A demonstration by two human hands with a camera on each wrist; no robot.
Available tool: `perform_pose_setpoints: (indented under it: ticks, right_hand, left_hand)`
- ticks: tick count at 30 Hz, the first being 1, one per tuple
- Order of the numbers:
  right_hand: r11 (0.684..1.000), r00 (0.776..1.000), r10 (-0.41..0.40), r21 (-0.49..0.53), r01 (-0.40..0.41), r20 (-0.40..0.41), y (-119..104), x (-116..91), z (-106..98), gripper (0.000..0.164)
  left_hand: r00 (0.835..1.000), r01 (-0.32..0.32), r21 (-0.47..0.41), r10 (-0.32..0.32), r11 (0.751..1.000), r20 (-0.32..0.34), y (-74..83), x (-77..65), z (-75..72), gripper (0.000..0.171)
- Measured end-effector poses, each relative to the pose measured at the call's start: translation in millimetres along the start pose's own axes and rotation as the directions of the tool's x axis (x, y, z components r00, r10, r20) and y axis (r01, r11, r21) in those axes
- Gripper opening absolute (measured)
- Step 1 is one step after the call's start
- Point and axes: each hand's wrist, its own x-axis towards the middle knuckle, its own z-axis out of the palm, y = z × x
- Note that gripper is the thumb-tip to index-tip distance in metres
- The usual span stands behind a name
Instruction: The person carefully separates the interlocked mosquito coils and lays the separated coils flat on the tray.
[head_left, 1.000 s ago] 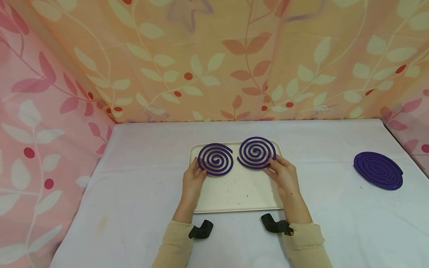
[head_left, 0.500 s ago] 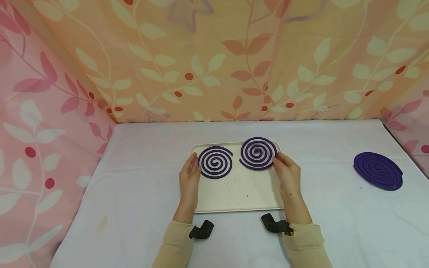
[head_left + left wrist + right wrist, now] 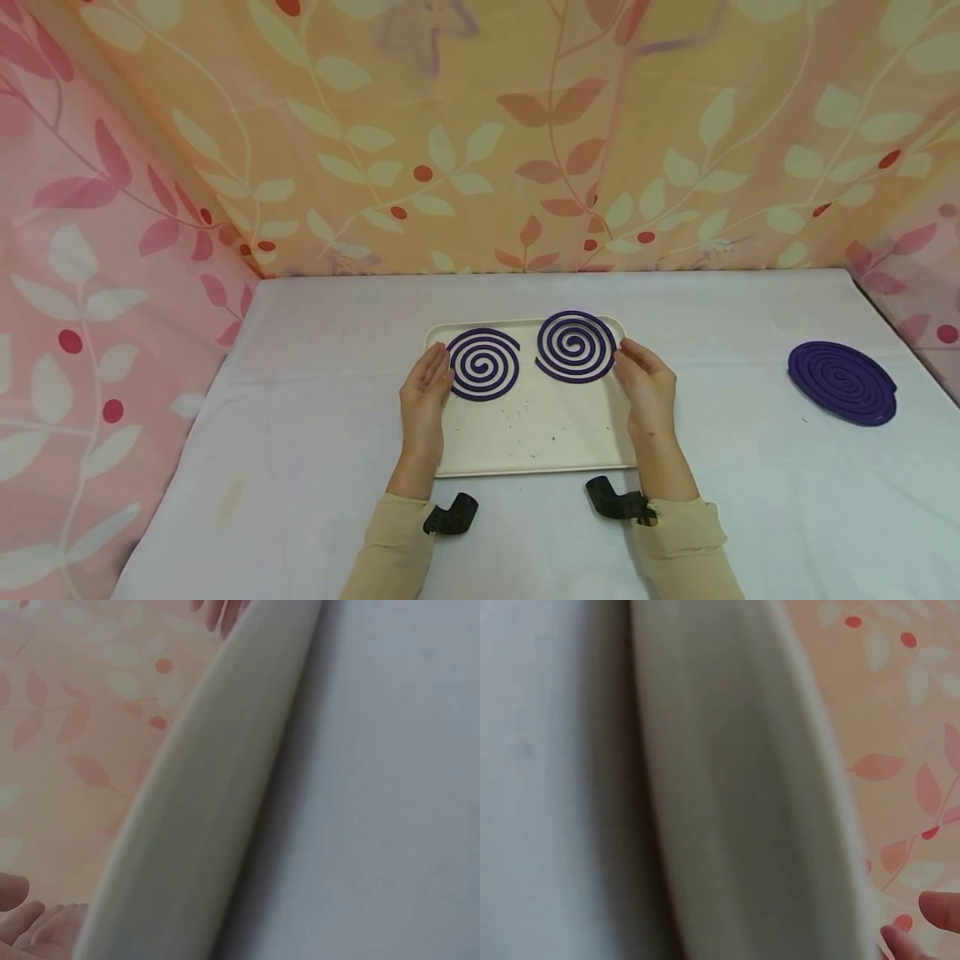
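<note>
Two purple mosquito coils lie side by side on a cream tray (image 3: 536, 442) in the head view. At the left coil's (image 3: 483, 364) outer edge is my left hand (image 3: 425, 396), its fingers relaxed and overlapping the rim. My right hand (image 3: 647, 387) is beside the right coil (image 3: 576, 347), fingertips right at its edge and not curled round it. The right coil sits a little farther back, over the tray's far rim. Some fingers of the left hand (image 3: 37, 930) show in the left wrist view, and fingertips of the right hand (image 3: 922, 930) in the right wrist view.
A tightly wound purple mosquito coil (image 3: 842, 382) lies on the white tablecloth (image 3: 315, 433) at the right. Dark crumbs dot the tray. Black wrist mounts (image 3: 452, 514) sit at both sleeves, and a patterned curtain (image 3: 465, 133) closes off the back.
The left coil has come down flat toward me, and my left hand has loosened its pinch and drawn left. My right hand has let go of the right coil's edge.
</note>
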Motion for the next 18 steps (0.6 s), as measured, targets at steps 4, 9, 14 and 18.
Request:
perform_pose_setpoints:
  ticks: [4,9,14,18]
  right_hand:
    - [0.992,1.0,0.018,0.126,-0.02,0.018,-5,1,-7,0.035]
    - [0.978,0.996,0.05,0.201,-0.063,0.07,-13,3,-24,0.02]
    - [0.965,0.986,0.072,0.24,-0.106,0.147,-22,6,-55,0.017]
    - [0.949,0.981,0.042,0.3,-0.098,0.188,-31,8,-83,0.014]
  left_hand:
    - [0.999,0.042,-0.041,-0.041,0.998,0.014,0.6,-2.8,4.8,0.043]
    - [0.994,0.088,-0.078,-0.082,0.993,0.072,-0.6,-10.9,15.4,0.039]
    - [0.978,0.151,-0.083,-0.137,0.985,0.157,-6.4,-20.8,34.6,0.035]
    - [0.952,0.233,-0.092,-0.208,0.968,0.225,-11.7,-28.6,54.2,0.033]
